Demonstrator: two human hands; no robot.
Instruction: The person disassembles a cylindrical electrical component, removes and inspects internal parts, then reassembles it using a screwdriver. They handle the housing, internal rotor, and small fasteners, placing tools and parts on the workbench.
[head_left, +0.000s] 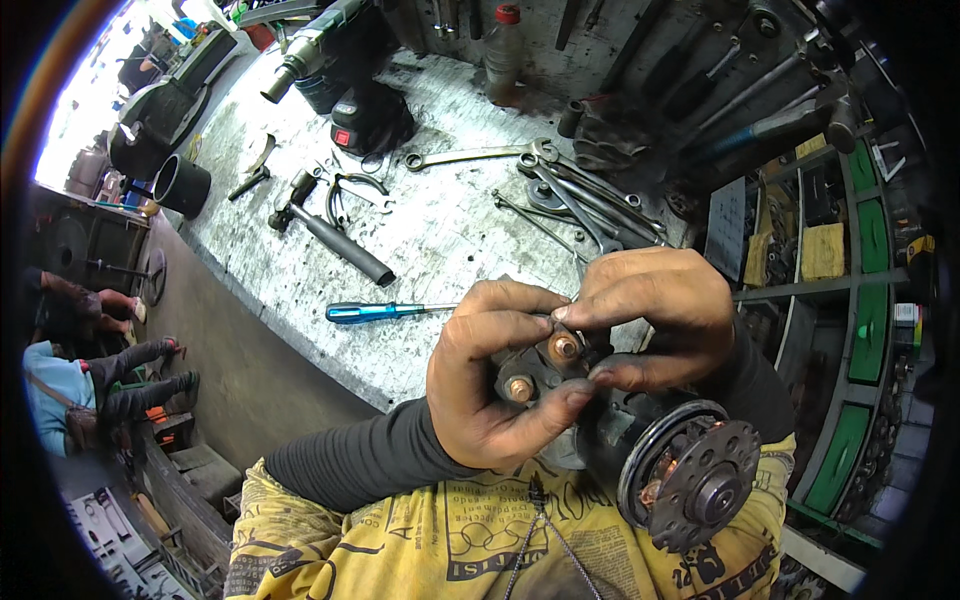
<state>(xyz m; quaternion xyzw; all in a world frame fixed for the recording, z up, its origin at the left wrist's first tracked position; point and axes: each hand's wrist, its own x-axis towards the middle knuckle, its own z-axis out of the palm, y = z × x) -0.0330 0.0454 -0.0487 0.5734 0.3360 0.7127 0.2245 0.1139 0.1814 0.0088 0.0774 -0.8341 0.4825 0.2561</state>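
A dark, greasy motor part that looks like a starter motor (612,432) lies across my lap. At its lower right end are copper windings (655,488) and a round metal plate (705,490) with holes. Its upper end carries two copper terminal bolts with nuts, an upper bolt (566,346) and a lower bolt (520,388). My left hand (480,385) wraps around that end, thumb below the bolts. My right hand (660,310) closes on it from the other side, fingertips meeting the left ones just above the upper bolt. Whether something small is pinched there is hidden.
On the worn workbench (300,300) lie a blue screwdriver (375,313), a hammer (340,243), pliers (345,195) and several wrenches (575,200). A cordless tool (340,90) stands behind. Shelves with green-fronted drawers (872,330) line the right. Another person (65,400) is at far left.
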